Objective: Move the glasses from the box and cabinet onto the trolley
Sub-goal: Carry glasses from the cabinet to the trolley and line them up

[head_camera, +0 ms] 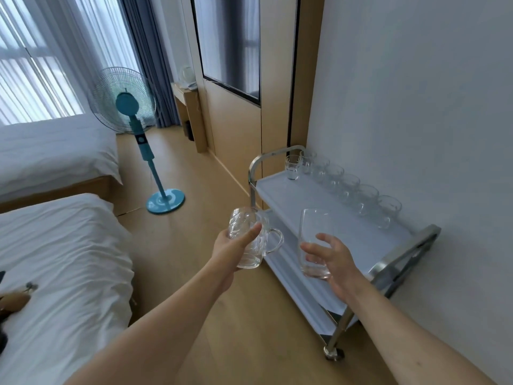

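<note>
1. At the far left, two beds (55,245) with white sheets stand one behind the other; a few dark and tan things lie at the near bed's left edge, too cut off to identify.
2. Past the beds, a teal standing fan (130,112) rests on the wooden floor before the curtained window.
3. The left hand (236,248) grips a ribbed glass mug (249,240) round its body, thumb across the front, the handle pointing right. The mug is tilted and held in the air just left of the trolley.
4. The right hand (330,259) holds a tall plain glass (312,240) near its base, fingers curled round the far side, over the trolley's near edge.
5. The trolley (319,198) stands against the white wall, with a metal frame, a wheel, and two pale shelves.
6. On its top shelf, a row of small glasses (349,190) lines the wall side, and one more small glass (293,166) stands at the far end, just beside the row.
</note>
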### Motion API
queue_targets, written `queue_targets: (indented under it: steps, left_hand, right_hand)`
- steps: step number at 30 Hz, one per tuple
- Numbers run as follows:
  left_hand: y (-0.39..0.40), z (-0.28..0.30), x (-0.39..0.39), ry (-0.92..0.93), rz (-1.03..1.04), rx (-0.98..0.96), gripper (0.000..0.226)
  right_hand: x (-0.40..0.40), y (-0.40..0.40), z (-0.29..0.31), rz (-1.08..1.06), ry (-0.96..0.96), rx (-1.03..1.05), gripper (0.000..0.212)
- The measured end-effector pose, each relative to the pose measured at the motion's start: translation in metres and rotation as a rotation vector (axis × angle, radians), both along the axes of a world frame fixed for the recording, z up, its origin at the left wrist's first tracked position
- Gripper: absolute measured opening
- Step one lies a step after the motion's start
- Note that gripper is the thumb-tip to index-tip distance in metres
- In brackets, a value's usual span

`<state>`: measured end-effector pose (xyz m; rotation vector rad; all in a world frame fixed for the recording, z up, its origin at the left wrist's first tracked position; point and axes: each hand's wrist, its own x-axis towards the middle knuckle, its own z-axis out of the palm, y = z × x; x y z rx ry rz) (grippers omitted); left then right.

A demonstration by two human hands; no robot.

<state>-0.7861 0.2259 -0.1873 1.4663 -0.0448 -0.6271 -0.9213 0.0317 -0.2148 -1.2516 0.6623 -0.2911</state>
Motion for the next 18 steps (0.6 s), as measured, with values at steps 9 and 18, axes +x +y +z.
queue_targets:
  steps: [9,18]
  left_hand:
    - [-0.078,-0.027,0.096,0.035,-0.051,0.09,0.078]
    - [-0.132,-0.063,0.176,-0.025,-0.122,0.157,0.093]
  right_hand:
    - [0.086,-0.065,-0.024,-0.064,0.055,0.03,0.097]
    - [0.142,-0.114,-0.055,-0.162,0.118,0.133,0.095]
